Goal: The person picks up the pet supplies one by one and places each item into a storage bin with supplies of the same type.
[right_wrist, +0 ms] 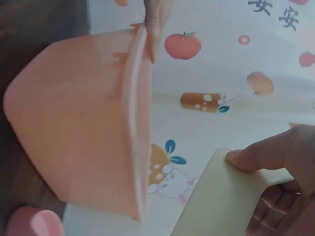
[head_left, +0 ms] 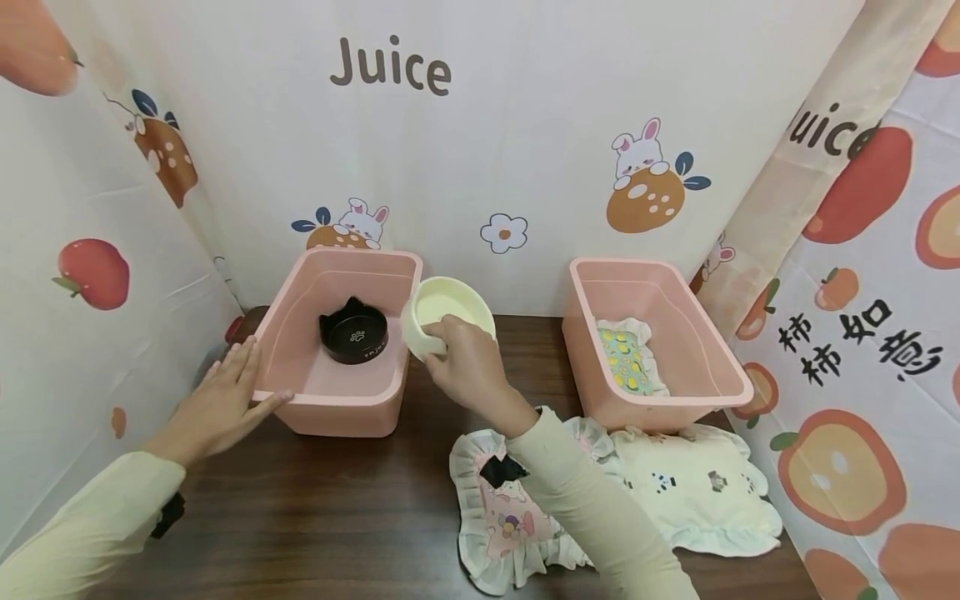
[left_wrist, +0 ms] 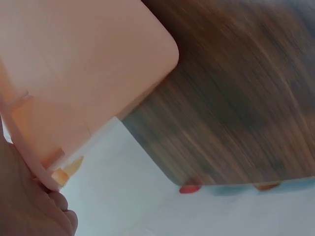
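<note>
My right hand point(head_left: 471, 367) pinches the rim of a pale yellow-green bowl point(head_left: 453, 298), thumb on one side of its wall and fingers on the other. The bowl is held up off the table, beside the right rim of the left pink bin point(head_left: 390, 400). Inside that bin sits a black cat-eared bowl point(head_left: 352, 333) with a paw print. My left hand point(head_left: 225, 398) rests on the bin's left front corner, fingers extended along the rim. From the right wrist view, the pale bowl point(right_wrist: 216, 196) appears tilted, and the bin point(right_wrist: 83, 113) stands beyond it.
A second pink bin point(head_left: 592, 367) stands at the right with a lemon-patterned frilled cloth point(head_left: 630, 358) inside. Before it lie a pink frilled cloth point(head_left: 510, 517) and a cream one with animal prints point(head_left: 697, 483). A pink rounded object point(right_wrist: 37, 223) shows low in the right wrist view.
</note>
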`<action>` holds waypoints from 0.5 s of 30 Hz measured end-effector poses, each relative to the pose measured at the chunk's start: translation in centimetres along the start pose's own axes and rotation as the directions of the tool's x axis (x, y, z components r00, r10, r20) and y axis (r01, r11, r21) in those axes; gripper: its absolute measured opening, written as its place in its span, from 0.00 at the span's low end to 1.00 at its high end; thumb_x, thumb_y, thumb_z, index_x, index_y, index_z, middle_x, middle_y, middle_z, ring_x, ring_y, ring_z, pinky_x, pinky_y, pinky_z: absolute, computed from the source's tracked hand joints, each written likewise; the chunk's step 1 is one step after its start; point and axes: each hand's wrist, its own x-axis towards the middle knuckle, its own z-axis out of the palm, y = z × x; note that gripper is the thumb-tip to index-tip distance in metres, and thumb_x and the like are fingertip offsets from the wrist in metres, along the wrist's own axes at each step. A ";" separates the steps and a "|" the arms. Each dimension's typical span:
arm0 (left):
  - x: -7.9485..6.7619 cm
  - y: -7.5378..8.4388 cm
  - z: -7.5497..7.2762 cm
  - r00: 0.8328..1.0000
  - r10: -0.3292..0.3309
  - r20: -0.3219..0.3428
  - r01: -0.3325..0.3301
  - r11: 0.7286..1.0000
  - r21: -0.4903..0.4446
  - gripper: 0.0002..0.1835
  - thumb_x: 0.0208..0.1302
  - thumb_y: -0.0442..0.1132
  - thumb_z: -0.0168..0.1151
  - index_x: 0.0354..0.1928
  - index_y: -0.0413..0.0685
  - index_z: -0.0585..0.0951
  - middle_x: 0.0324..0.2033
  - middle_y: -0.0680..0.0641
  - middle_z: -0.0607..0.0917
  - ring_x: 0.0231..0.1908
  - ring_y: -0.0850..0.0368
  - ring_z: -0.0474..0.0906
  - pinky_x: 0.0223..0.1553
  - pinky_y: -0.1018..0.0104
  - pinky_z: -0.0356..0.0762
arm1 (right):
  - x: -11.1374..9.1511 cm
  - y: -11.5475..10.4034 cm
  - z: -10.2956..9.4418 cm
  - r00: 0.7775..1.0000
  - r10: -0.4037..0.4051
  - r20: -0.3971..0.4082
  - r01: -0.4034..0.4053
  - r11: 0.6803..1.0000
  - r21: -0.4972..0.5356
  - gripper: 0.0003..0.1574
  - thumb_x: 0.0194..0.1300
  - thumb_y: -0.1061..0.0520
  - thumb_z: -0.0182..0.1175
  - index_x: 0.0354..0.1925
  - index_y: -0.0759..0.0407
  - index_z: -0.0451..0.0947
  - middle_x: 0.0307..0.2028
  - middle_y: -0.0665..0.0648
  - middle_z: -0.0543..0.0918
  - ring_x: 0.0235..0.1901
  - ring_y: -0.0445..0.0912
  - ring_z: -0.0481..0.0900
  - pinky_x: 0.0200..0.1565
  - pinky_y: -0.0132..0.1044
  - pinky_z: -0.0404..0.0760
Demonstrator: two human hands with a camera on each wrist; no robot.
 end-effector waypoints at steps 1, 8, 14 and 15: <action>0.0 0.1 0.0 1.000 -0.002 -0.004 0.001 1.000 -0.006 0.53 0.68 0.65 0.45 0.72 0.31 0.36 0.72 0.27 0.40 0.70 0.28 0.38 0.69 0.37 0.35 | 0.4 -0.3 -0.2 1.000 -0.018 0.008 0.018 1.000 0.001 0.17 0.51 0.62 0.68 0.43 0.54 0.86 0.25 0.49 0.76 0.21 0.41 0.65 0.23 0.31 0.64; 0.0 0.2 0.3 1.000 -0.001 -0.020 0.000 1.000 -0.015 0.53 0.68 0.64 0.47 0.72 0.30 0.37 0.71 0.26 0.40 0.70 0.27 0.38 0.69 0.38 0.34 | 2.7 -2.2 -0.2 0.990 -0.086 0.114 0.088 0.996 -0.019 0.18 0.54 0.62 0.66 0.46 0.54 0.85 0.28 0.50 0.78 0.24 0.42 0.69 0.29 0.32 0.70; -0.1 0.1 0.4 0.999 0.025 -0.042 -0.026 0.999 -0.020 0.52 0.68 0.63 0.48 0.72 0.30 0.37 0.71 0.26 0.42 0.71 0.28 0.37 0.69 0.38 0.34 | 4.5 -3.8 0.7 0.974 -0.097 0.205 0.111 0.992 -0.060 0.19 0.57 0.58 0.67 0.49 0.52 0.84 0.34 0.48 0.81 0.28 0.41 0.74 0.32 0.32 0.75; -0.1 0.1 0.4 0.999 0.027 -0.043 -0.028 0.999 -0.021 0.52 0.68 0.63 0.48 0.73 0.31 0.37 0.71 0.26 0.42 0.71 0.28 0.37 0.69 0.38 0.35 | 4.8 -4.0 1.0 0.972 -0.094 0.215 0.111 0.991 -0.068 0.19 0.57 0.58 0.67 0.50 0.51 0.84 0.35 0.47 0.81 0.29 0.40 0.75 0.32 0.32 0.75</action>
